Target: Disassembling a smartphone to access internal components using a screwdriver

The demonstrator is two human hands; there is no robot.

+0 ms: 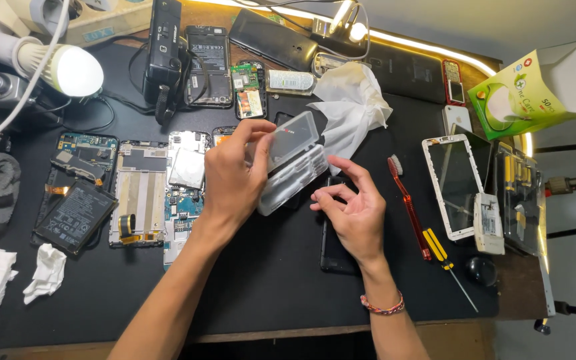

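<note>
Two bare forearms reach up over the dark desk (268, 287). The left hand (231, 180) is clamped on a clear plastic case (293, 163), held tilted above the desk with its lid apparently ajar. The right hand (355, 210), fingers loosely curled and holding nothing, hovers just beside the case's lower end, above one dark phone (335, 250). One red toothbrush (408, 203) and one yellow-handled screwdriver (443, 253) lie right of it; one white tissue (351, 107) lies behind; three opened phone bodies (140, 193) lie left.
</note>
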